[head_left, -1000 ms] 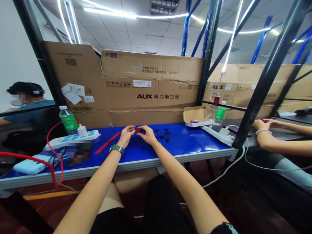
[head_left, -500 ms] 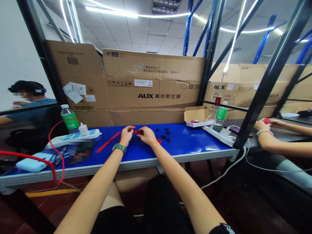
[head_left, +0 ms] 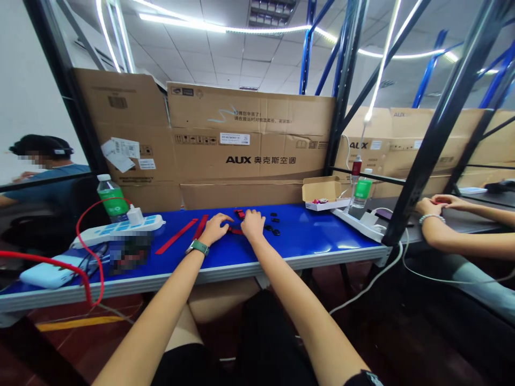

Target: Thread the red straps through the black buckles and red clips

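Red strap piece (head_left: 234, 231) lies flat on the blue bench (head_left: 322, 241), in the narrow gap between the person's two hands and touching both. The left hand (head_left: 215, 228) rests palm down with its fingers arched and slightly spread, fingertips on the bench top. I cannot tell whether it pins anything beneath. A green watch (head_left: 197, 247) sits on that wrist. The right hand (head_left: 252, 224) is also palm down, knuckles up and fingers curled under. From where I stand its grip is hidden, so I cannot say whether it has hold of the strap.

At about eleven o'clock from the right hand, just beyond it, sits a small red buckle (head_left: 240, 213). At two to three o'clock, near it, a few small black clips (head_left: 274, 225) are scattered. At nine o'clock from the left hand lie two more long red straps (head_left: 177, 236), slanted and side by side.

Farther out at nine o'clock is a white power strip (head_left: 120, 226) with a green-labelled bottle (head_left: 111, 198) behind it, and a red cable (head_left: 86, 236) loops over them. At two o'clock, well apart from the hands, stands an open cardboard box (head_left: 324, 192). Off at three o'clock, a co-worker's hands (head_left: 432, 206) work on the next bench.
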